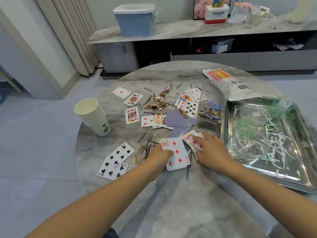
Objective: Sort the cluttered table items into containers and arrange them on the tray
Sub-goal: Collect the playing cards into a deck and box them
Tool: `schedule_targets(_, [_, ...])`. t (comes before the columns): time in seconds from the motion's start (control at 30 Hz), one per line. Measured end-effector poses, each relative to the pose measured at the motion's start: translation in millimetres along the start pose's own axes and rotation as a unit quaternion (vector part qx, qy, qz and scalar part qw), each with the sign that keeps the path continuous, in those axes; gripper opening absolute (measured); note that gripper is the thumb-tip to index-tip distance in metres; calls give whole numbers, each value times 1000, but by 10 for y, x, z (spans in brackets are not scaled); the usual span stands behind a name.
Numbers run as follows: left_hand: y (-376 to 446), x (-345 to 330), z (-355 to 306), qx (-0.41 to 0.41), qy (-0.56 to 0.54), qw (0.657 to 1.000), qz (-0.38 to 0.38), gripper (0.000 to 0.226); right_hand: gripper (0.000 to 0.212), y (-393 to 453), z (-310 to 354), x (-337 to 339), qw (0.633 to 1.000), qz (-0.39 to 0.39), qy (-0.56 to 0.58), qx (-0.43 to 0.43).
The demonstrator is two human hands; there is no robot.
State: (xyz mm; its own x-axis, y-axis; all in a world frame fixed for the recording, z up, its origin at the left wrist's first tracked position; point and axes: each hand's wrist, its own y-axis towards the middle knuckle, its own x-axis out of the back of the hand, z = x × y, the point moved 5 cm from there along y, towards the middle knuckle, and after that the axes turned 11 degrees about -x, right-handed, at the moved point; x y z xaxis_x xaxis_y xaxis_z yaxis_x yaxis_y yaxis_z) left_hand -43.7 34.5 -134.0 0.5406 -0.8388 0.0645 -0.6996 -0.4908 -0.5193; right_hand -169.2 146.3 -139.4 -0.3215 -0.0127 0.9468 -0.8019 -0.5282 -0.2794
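Left hand grips a small stack of cards, 3 of diamonds on top, long axis running toward the viewer, tilted slightly rt. Right hand presses flat, fingers spread, on loose cards just beside it. More cards, hairpins & clips scatter across the round marble desk. Metal tray w/ clear containers sits at rt; paper cups at left. Grey floor, low cabinet behind.

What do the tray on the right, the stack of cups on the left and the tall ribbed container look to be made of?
Tray: polished metal, probably stainless steel, judging by its mirror-like reflections.
Stack of cups: matte white paper, by the thin rolled rims.
Ribbed container: clear plastic or acrylic; hair clips show through it.
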Motion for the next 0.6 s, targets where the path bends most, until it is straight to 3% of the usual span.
schedule_targets(0.13, [12, 0, -19, -3, 11, 1000, -8, 37, 66, -34, 17, -25, 999, -42, -23, 10])
schedule_targets(0.43, [53, 13, -5, -10, -8, 1000, -12, 33, 48, -102, 17, -53, 992, -76, -95, 21])
schedule_targets(0.6, [106, 16, 68, -13, -19, 1000, -1, 36, 71, -172, 34, -8, 990, -103, -82, 60])
